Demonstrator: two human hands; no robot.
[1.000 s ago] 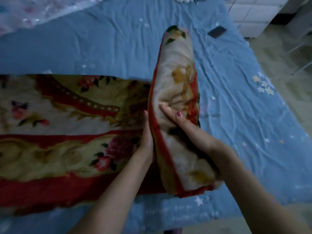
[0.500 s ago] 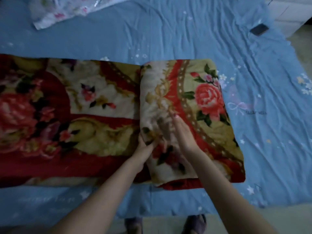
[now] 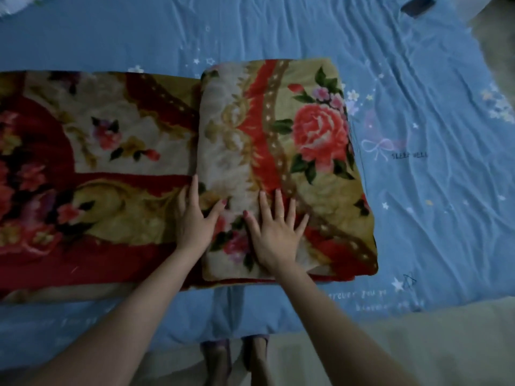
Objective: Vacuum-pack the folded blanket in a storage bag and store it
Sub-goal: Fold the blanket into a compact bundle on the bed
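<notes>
A thick floral blanket (image 3: 315, 151) in red, cream and gold lies on a blue bed sheet (image 3: 432, 190). Its right end is folded over into a flat pad; the rest stretches out to the left edge of the view. My right hand (image 3: 274, 232) lies flat on the folded pad with the fingers spread. My left hand (image 3: 195, 218) rests at the fold's left edge, fingers along the seam and thumb on top of the pad. A corner of a clear floral storage bag (image 3: 11, 4) shows at the top left.
A dark phone (image 3: 418, 5) lies on the sheet at the top right. The bed's near edge runs across the bottom, with the floor and my feet (image 3: 237, 363) below it. Pale floor shows at the right edge too.
The blanket end that stood upright a second ago has been laid down flat to the right. Both hands moved from gripping the fold to pressing flat on it.
</notes>
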